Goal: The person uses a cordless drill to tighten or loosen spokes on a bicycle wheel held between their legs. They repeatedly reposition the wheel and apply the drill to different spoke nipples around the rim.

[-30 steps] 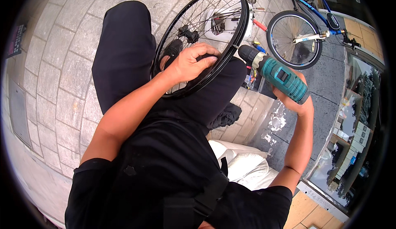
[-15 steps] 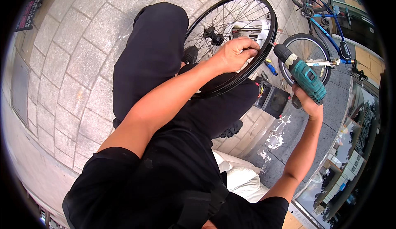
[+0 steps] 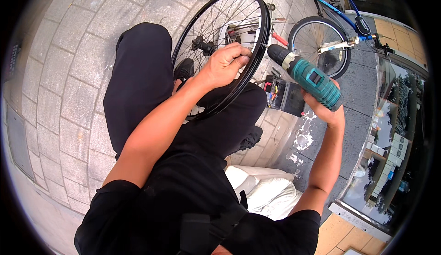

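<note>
A black-rimmed bicycle wheel with thin spokes and a black hub stands tilted against my legs. My left hand is closed in a pinch at the inner side of the rim; whatever lies between thumb and fingers is hidden. Wrapped round the handle of a teal and black cordless drill, my right hand holds it level with the left one. The drill's thin bit points at the outer face of the rim and appears to meet it.
Beyond the wheel lies a white tray of parts. A red-handled tool and an open toolbox are on the paving to the right. A blue bicycle lies farther off. White cloth is bunched beside me, near a glass front.
The whole view has shifted, so wheel, hands and drill sit farther left. The drill lies a little flatter, its bit still at the rim. My left hand keeps its pinch.
</note>
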`<state>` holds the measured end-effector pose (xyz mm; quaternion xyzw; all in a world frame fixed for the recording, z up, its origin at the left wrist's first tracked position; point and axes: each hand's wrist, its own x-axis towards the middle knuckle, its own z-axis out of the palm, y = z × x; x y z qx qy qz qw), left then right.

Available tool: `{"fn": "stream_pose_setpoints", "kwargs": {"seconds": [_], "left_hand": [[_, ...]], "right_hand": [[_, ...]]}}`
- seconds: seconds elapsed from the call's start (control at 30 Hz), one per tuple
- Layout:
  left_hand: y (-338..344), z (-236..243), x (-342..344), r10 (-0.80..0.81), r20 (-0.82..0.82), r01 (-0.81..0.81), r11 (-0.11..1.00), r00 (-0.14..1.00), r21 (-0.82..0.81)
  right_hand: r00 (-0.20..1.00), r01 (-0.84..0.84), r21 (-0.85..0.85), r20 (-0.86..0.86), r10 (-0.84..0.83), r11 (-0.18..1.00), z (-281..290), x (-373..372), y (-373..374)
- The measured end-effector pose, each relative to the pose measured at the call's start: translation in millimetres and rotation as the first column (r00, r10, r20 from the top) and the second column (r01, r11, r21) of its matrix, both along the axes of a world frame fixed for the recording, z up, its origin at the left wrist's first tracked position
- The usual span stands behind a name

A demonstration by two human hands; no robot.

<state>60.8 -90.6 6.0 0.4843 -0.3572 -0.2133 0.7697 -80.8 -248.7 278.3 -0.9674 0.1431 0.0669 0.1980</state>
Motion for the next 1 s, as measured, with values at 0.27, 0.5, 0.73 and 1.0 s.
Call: {"fn": "stream_pose_setpoints", "kwargs": {"seconds": [0.27,0.5,0.73,1.0], "left_hand": [[2,-13,-6,-0.089,0.039,0.089,0.996,0.995,0.0],[1,-24,-8,-0.114,0.044,0.114,0.993,0.992,0.004],[2,-19,-12,-0.153,-0.042,0.155,0.987,0.987,0.04],[-1,-30,-12,-0.241,-0.095,0.242,0.97,0.966,-0.003]], "right_hand": [[0.994,0.019,0.004,-0.112,-0.018,1.0,13,-30,9],[0.998,0.025,0.025,-0.06,-0.024,0.999,-3,-43,8],[0.999,0.034,0.042,-0.031,-0.033,0.999,-9,-51,4],[1.0,-0.016,0.049,0.003,0.016,0.999,-10,-51,3]]}}
